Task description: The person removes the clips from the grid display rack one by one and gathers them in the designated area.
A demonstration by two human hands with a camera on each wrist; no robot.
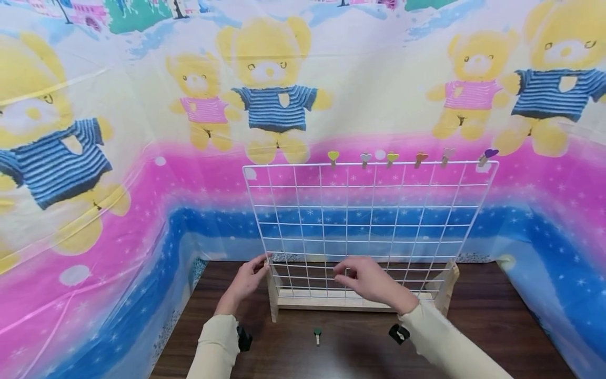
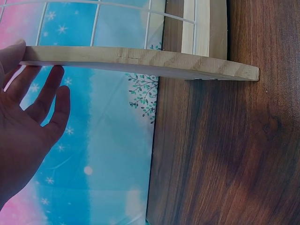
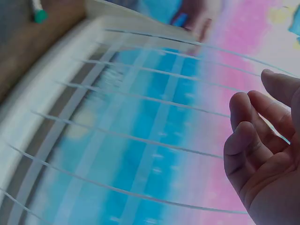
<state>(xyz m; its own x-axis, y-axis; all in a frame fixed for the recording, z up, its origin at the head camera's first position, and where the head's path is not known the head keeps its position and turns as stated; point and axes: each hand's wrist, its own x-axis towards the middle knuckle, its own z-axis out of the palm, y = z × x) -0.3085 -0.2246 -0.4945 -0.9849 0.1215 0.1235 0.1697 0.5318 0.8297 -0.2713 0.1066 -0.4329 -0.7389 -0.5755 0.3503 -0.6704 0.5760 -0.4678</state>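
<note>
A white wire grid stands upright in a wooden stand. My left hand pinches the top of the stand's left wooden side piece, thumb on one face and fingertips on the other. In front of the grid's lower middle hovers my right hand, its fingers loosely bent; the right wrist view shows nothing between them. A small clothespin with a green top lies on the table before the stand. Along the grid's top wire sit several heart clothespins, among them a yellow one and a purple one.
The dark wooden table carries the stand. Behind and on both sides hangs a printed cloth with bears and pink and blue bands. The stand's right side piece rises from the table at the right.
</note>
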